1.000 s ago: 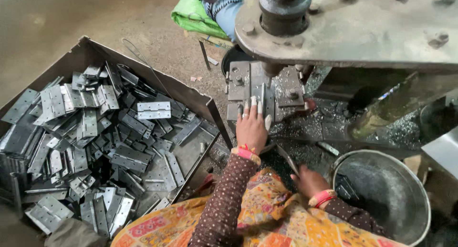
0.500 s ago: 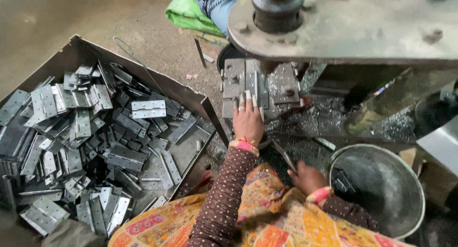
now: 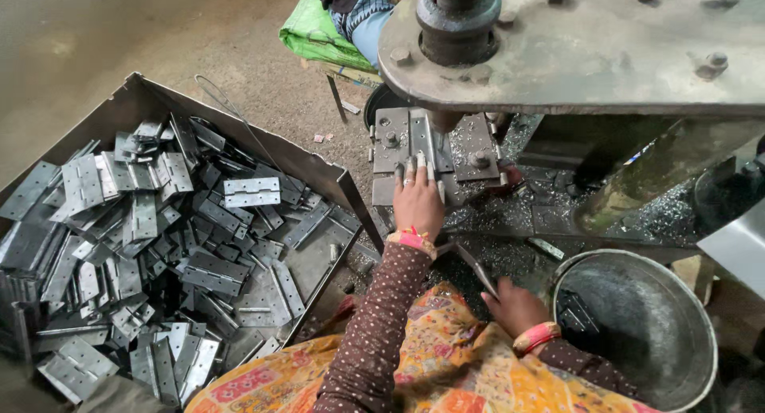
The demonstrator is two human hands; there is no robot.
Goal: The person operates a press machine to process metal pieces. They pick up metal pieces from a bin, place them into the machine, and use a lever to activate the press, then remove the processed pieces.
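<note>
My left hand (image 3: 417,199) lies flat on the press bed, its fingers pressing a grey metal hinge (image 3: 421,146) onto the die block (image 3: 470,154) under the ram (image 3: 454,14) of the press. My right hand (image 3: 514,305) sits lower, near my lap, closed on a thin dark metal rod (image 3: 472,265) that slants up to the left. Both wrists carry pink bangles.
A large sheet-metal tray (image 3: 119,102) at the left holds several loose hinges (image 3: 159,230). A round metal tub (image 3: 637,325) stands at the right with a few dark parts inside. Metal shavings cover the press base. Another person sits on a green sack (image 3: 315,34) behind the press.
My left hand has slid a little further under the ram with the hinge. The right hand has dropped slightly toward my lap.
</note>
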